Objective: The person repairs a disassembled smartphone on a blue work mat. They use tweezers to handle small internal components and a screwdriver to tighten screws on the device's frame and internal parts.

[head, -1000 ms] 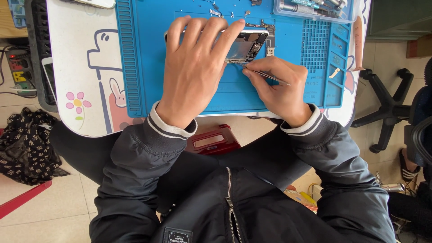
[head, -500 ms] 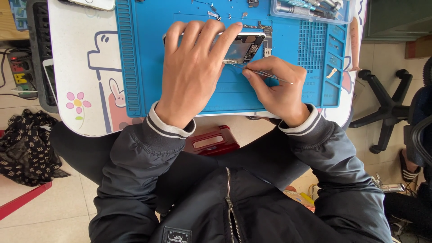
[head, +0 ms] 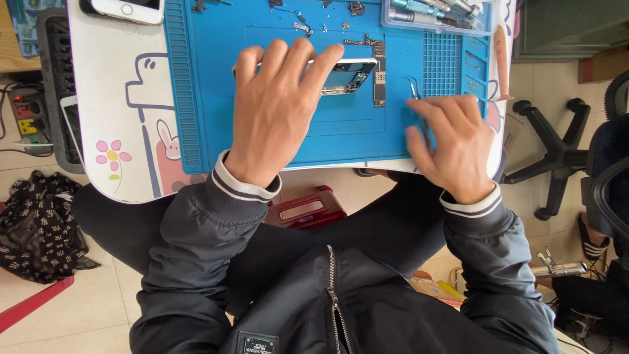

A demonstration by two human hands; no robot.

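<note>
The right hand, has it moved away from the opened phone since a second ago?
Yes. The right hand slid rightward off the opened phone, toward the blue mat's right edge.

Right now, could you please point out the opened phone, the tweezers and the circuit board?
opened phone (head: 344,75), head view, exposed inside.
tweezers (head: 414,88), head view, upper prongs.
circuit board (head: 379,82), head view, middle of strip.
</note>
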